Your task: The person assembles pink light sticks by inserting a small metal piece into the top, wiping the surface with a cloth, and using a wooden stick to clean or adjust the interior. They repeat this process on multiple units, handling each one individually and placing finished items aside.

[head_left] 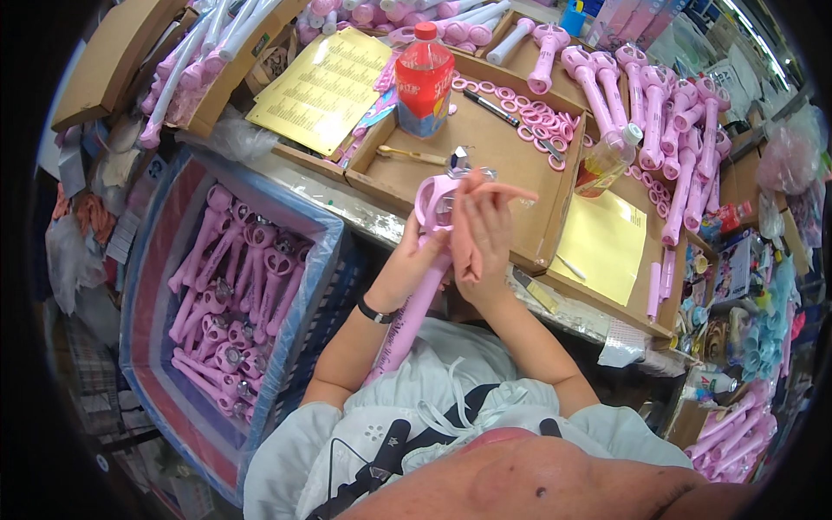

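My left hand (412, 260) is wrapped round the neck of a pink toy wand (419, 303), just below its open ring-shaped head. The wand stands at a slant in front of my body, its lower end by my left forearm. Dark lettering runs along its handle. In my right hand (488, 234) is an orange cloth (466, 253), pressed against the right side of the wand's head. The cloth hides part of the head, and a clear, shiny piece shows at its top.
A lined basket (325, 230) of pink wands stands at left. On the table lies a cardboard tray (511, 230) with a drink bottle (423, 87), a brush (412, 156) and pink rings (546, 126). Beside it are an oil bottle (598, 169), yellow sheets (334, 82) and piled wands (685, 147).
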Available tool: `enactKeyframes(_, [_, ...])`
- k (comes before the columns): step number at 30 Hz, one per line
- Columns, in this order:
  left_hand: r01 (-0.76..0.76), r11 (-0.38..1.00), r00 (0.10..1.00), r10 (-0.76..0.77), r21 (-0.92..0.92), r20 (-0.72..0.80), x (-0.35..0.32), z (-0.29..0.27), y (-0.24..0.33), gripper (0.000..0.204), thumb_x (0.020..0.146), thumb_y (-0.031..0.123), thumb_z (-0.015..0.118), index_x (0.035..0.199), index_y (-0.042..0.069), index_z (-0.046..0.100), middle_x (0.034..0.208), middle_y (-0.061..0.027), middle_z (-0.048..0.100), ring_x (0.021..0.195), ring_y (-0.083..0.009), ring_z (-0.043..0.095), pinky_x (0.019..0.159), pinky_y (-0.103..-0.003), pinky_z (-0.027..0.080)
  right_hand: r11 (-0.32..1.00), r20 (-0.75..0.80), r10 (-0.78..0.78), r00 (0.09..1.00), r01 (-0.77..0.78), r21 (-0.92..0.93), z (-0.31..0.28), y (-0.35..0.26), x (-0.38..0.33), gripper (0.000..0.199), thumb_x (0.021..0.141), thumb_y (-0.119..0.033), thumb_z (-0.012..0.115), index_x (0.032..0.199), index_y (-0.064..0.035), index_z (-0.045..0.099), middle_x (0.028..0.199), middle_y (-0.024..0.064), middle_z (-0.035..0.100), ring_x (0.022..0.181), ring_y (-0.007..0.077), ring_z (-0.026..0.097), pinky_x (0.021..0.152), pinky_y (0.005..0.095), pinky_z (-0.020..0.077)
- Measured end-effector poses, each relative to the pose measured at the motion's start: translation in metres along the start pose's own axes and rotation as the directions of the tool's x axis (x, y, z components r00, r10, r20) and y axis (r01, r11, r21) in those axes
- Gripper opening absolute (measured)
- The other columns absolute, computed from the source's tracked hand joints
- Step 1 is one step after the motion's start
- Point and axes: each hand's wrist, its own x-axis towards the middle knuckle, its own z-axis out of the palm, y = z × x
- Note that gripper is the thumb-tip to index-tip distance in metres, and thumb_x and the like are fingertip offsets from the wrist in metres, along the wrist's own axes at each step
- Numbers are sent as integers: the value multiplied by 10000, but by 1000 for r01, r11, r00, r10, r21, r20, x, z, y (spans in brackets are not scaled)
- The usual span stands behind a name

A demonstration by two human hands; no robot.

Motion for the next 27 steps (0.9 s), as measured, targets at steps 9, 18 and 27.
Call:
enactKeyframes(9, [148,977,986,-135,-153,95,-6,-8,-6,511,968,489,332,1270,78,358,820,-69,594,536,-108,575,458,-212,484,941,30,-198,980,198,-276,-10,25,-18,360,894,-317,461,1192,-214,636,1364,110,438,1305,411,300,1080,525,133])
enactKeyframes(18, [-93,976,995,98,-199,16,5,-16,18,572,907,513,484,1236,51,401,866,-76,581,605,-131,582,520,-246,493,154,85,908,411,-515,843,-37,43,30,477,991,-424,342,1301,-64,388,1252,78,493,1166,206,478,985,327,396])
enactKeyframes(27, [-530,736,817,312,-420,-485,41,-82,64,354,911,369,559,1107,82,488,829,-63,588,663,-183,592,568,-302,521,214,158,817,554,-547,809,-35,2,9,423,1002,-366,353,1279,-46,362,1241,69,456,1124,156,473,945,299,422])
